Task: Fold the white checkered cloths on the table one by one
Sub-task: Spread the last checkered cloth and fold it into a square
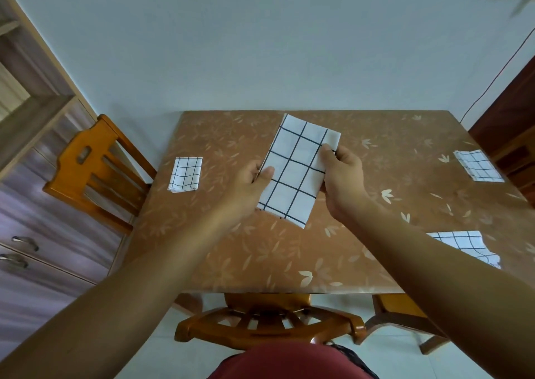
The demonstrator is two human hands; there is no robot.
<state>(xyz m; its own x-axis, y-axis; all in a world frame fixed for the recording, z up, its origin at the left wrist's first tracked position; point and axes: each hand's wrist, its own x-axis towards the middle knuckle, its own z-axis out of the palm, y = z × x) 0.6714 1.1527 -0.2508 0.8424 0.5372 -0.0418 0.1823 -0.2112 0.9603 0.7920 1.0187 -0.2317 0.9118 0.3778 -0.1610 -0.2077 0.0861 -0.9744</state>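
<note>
Holding the folded checkered cloth (pixel 298 170) between both hands, you have it just above the table (pixel 220 251), near the middle, tilted so its long axis runs from about 1 o'clock down to 7 o'clock. Your left hand (pixel 252 183) pinches the cloth's left edge, thumb on top, fingers curled under. Your right hand (pixel 343 176) grips the right edge, thumb over the top face, fingers closed behind it. Both hands are mostly closed around the fabric. Whether the lower end of the cloth touches the table or hangs just over it is hard to tell from this angle.

Small folded cloth (pixel 185 174) lies flat at 9 o'clock from the held one, well apart, near the table's left edge. Another cloth (pixel 477 165) sits at 3 o'clock by the right edge. A third cloth (pixel 466 247) lies at 4 o'clock, partly hidden behind your right forearm, looking looser than the rest.

Wooden chair (pixel 98 170) stands at the table's left side, 9 o'clock. Second chair (pixel 269 320) is tucked in at 6 o'clock, right below you. Grey cabinet (pixel 37 205) stands at far left.
</note>
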